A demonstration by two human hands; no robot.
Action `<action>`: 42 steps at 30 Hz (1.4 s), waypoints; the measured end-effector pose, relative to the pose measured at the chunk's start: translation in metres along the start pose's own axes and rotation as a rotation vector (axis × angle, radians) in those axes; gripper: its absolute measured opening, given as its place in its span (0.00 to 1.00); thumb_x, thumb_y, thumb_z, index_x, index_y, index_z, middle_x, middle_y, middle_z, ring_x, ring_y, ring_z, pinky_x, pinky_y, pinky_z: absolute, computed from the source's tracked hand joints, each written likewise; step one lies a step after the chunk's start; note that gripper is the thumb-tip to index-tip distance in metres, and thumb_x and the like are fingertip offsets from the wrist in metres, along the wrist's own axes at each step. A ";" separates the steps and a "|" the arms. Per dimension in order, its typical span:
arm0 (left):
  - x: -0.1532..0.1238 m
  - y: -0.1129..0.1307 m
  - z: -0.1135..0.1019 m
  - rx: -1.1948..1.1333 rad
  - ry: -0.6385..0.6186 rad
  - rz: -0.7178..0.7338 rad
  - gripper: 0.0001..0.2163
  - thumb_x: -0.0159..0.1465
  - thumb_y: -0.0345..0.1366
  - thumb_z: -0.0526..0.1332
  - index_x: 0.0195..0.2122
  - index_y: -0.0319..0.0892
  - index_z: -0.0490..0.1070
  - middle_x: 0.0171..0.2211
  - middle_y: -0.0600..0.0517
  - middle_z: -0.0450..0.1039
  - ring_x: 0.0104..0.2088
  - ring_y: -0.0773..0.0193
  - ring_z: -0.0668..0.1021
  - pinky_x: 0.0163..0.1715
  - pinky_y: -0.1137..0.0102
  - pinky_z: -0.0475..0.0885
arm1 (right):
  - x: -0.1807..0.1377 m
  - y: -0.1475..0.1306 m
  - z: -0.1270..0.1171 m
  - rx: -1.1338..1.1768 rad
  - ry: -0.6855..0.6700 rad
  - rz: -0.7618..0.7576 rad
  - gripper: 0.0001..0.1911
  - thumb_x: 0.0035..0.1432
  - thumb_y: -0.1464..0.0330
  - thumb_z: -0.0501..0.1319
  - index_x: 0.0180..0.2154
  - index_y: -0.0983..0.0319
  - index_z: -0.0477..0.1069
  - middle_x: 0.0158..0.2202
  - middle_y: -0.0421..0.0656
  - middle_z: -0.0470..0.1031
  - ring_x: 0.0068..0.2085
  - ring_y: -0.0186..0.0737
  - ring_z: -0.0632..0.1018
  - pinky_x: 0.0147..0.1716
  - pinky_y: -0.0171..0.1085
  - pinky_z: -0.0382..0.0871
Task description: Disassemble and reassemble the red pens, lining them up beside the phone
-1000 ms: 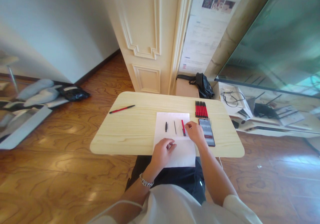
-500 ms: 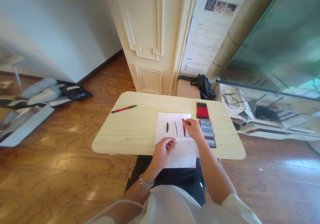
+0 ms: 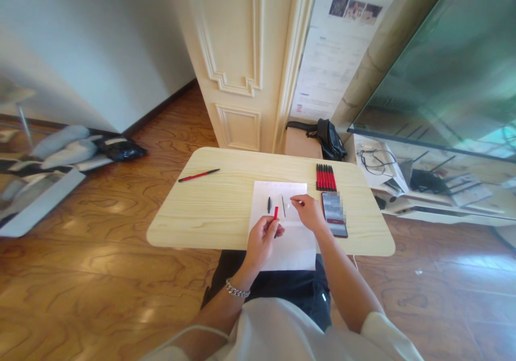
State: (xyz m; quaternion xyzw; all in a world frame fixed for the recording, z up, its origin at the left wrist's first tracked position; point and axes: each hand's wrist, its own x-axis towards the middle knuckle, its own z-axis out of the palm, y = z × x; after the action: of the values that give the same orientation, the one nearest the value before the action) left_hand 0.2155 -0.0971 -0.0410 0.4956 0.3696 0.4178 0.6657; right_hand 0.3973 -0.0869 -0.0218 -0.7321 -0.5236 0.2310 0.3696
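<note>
My left hand (image 3: 261,242) is closed around a red pen barrel (image 3: 276,213), whose red end points up above the fingers and whose dark end shows below them. Over the right part of a white sheet of paper (image 3: 290,250), my right hand (image 3: 308,210) has its thumb and fingertips drawn together. Whatever may be between those fingertips is too small to make out. Left of them a thin dark pen refill (image 3: 283,206) lies on the paper. A short black pen part (image 3: 269,205) lies farther left, just beyond my left hand.
Several red-and-black pens (image 3: 325,177) lie in a row at the table's back right. A phone (image 3: 334,216) is beside my right wrist. One more red-and-black pen (image 3: 199,175) lies at the back left of the pale table (image 3: 201,216).
The red pen barrel has passed from my right hand on the paper to my left hand. My right fingertips have shifted slightly left, towards the refill.
</note>
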 end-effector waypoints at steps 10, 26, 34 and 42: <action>0.001 -0.002 -0.004 0.067 -0.004 0.023 0.13 0.61 0.45 0.58 0.38 0.39 0.68 0.28 0.50 0.73 0.27 0.67 0.75 0.27 0.73 0.69 | 0.006 0.015 0.017 -0.251 -0.046 -0.096 0.07 0.54 0.71 0.59 0.31 0.61 0.76 0.34 0.45 0.75 0.36 0.39 0.75 0.39 0.35 0.64; -0.001 0.003 -0.006 0.207 -0.003 0.036 0.15 0.60 0.44 0.59 0.43 0.40 0.73 0.32 0.50 0.76 0.29 0.65 0.75 0.32 0.71 0.71 | -0.028 -0.046 -0.025 0.158 -0.125 -0.123 0.09 0.56 0.66 0.58 0.36 0.59 0.75 0.32 0.41 0.78 0.33 0.37 0.76 0.34 0.35 0.68; -0.003 0.005 -0.009 0.280 -0.021 0.058 0.14 0.61 0.44 0.58 0.42 0.42 0.74 0.31 0.50 0.76 0.30 0.64 0.76 0.33 0.70 0.71 | -0.030 -0.055 -0.031 0.067 -0.191 -0.146 0.09 0.55 0.65 0.59 0.35 0.58 0.77 0.35 0.43 0.79 0.37 0.40 0.77 0.38 0.37 0.68; -0.006 -0.002 -0.007 0.197 -0.058 0.049 0.15 0.62 0.45 0.57 0.43 0.40 0.72 0.33 0.48 0.76 0.34 0.62 0.78 0.38 0.66 0.73 | -0.018 -0.034 -0.028 0.138 -0.293 -0.148 0.13 0.57 0.62 0.57 0.41 0.58 0.76 0.35 0.42 0.78 0.34 0.37 0.76 0.34 0.35 0.67</action>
State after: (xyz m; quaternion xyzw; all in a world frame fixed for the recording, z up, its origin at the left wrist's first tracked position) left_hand 0.2068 -0.1004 -0.0443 0.5794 0.3771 0.3811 0.6139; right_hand 0.3911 -0.1062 0.0214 -0.6230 -0.6071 0.3428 0.3547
